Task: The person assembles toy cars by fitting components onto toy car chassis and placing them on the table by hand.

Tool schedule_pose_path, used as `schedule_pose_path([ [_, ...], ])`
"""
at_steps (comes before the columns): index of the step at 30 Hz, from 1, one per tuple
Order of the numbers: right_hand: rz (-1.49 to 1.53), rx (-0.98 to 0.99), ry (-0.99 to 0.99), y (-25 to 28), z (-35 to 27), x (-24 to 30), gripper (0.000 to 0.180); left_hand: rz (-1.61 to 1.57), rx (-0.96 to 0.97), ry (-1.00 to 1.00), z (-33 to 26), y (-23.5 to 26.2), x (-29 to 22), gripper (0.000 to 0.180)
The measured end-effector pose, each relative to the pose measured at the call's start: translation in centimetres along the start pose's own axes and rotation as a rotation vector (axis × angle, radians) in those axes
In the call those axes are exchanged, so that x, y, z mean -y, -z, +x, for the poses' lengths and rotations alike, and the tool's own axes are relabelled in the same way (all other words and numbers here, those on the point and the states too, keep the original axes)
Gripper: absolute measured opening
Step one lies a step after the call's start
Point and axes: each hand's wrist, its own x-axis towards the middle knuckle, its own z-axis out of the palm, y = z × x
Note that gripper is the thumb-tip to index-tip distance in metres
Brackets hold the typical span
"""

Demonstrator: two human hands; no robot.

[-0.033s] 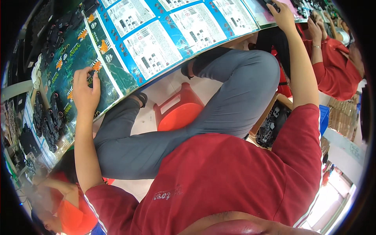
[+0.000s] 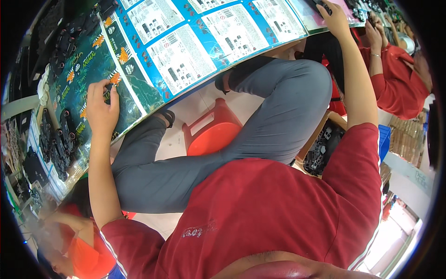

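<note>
Farthest left on my feed, black plastic parts (image 2: pixel 65 137) lie clustered on the surface (image 2: pixel 139 118), beside a dark green printed sheet (image 2: pixel 65 95). Below them I see a co-worker in an orange top (image 2: pixel 86 255). The left hand (image 2: pixel 103 109) rests palm down on the green sheet, its fingers bent, with a narrow gap to the thumb. The tips reach an orange figure (image 2: pixel 114 78); whether it is printed or loose, I cannot tell. Next comes a blue-and-white printed sheet (image 2: pixel 186 58), with a red stool (image 2: pixel 209 139) on the floor below. Further right, I have a box of dark parts (image 2: pixel 320 149) by the knee. The right hand (image 2: pixel 335 21) is on a dark object (image 2: pixel 321 5) at the upper edge; I cannot tell how firmly its fingers close. A co-worker in red (image 2: pixel 402 90) sits beyond.
</note>
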Motion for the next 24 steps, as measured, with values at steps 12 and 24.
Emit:
schedule_pose_path([
  [12,0.163,0.005,-0.018,-1.1,0.9,-1.4,0.04,0.02,0.008,0.028,-0.1,0.3,-0.2,0.021],
  [24,-0.117,-0.19,0.45,-2.7,7.3,-11.8,0.053,0.005,0.002,0.037,0.3,0.0,-0.3,0.021],
])
